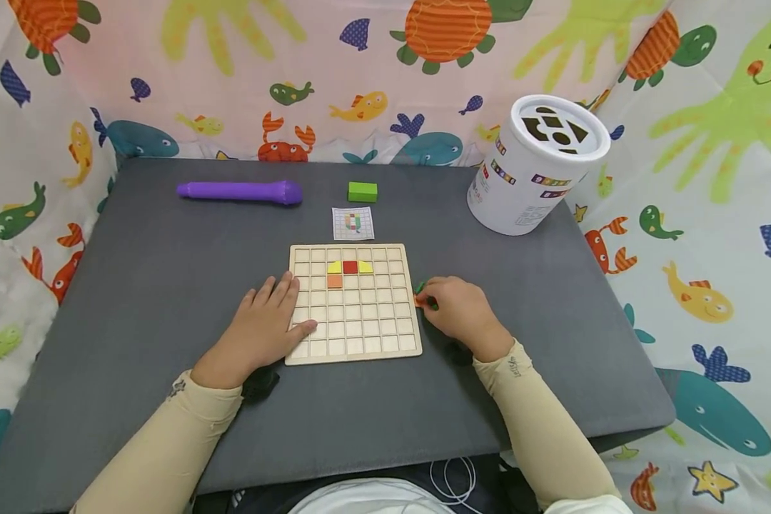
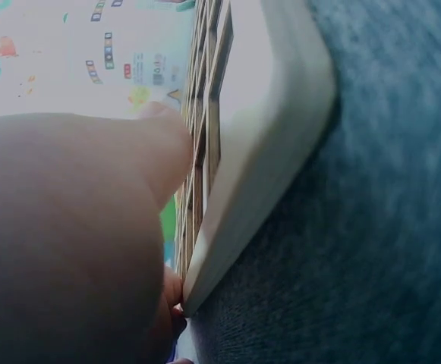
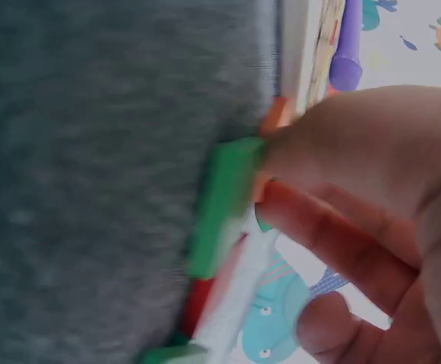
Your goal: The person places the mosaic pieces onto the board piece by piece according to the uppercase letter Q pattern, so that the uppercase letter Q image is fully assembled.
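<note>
A wooden grid board (image 1: 356,348) lies on the table, holding yellow pieces (image 1: 365,268) on both sides of a red square (image 1: 350,268), with an orange square (image 1: 335,281) below the left one. My left hand (image 1: 266,321) rests on the board's left edge, fingers extended and thumb over the grid. Just off the right edge, my right hand (image 1: 457,308) pinches an orange block (image 3: 275,115), partly hidden by the thumb. By those fingertips, in the right wrist view, are a green block (image 3: 222,208) and a red block (image 3: 197,303).
Behind the board lie a small pattern card (image 1: 353,223) and a light green block (image 1: 363,192). A purple stick with a thicker end (image 1: 238,191) is at the back left. A white bucket (image 1: 520,185), its lid cut with shaped holes, stands at the back right.
</note>
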### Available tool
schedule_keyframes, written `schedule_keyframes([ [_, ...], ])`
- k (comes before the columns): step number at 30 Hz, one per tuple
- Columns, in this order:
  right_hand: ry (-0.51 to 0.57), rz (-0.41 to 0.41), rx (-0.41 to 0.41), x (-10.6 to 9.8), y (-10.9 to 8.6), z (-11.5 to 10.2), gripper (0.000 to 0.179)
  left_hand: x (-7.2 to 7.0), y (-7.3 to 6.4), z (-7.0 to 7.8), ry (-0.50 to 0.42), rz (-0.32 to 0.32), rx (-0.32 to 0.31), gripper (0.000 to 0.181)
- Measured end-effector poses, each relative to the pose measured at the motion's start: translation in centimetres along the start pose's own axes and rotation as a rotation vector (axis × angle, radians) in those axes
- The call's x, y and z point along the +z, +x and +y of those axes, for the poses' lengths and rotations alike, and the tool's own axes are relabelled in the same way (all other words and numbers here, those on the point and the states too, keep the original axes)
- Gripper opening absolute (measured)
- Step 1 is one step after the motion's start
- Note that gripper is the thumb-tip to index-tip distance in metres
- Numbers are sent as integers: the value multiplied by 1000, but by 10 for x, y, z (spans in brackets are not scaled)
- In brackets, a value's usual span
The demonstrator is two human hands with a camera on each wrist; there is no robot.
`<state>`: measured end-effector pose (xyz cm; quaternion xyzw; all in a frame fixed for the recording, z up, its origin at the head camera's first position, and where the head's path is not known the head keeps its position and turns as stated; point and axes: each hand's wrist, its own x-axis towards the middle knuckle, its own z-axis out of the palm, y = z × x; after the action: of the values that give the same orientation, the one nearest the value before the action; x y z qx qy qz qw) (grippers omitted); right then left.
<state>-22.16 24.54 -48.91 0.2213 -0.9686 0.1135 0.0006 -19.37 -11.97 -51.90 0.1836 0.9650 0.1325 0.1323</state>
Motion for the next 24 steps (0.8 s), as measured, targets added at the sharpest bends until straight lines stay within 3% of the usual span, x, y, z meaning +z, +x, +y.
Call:
schedule_keyframes([
  [6,-38,-51,-26,-7,7,-6,15,-5,-1,3,-3,-14,-13,95],
  [11,-48,-123,27,-19,15,-7,19,-7,3,1,24,4,1,96],
  [16,-42,-83,75,-45,27,-11,10,-13,7,1,26,23,2,96],
  [19,-21,-54,9,-52,37,-27,8,-14,4,1,21,17,-10,96],
  [24,-6,-72,-130,-41,51,-61,6,-11,0,0,28,3,0,94],
])
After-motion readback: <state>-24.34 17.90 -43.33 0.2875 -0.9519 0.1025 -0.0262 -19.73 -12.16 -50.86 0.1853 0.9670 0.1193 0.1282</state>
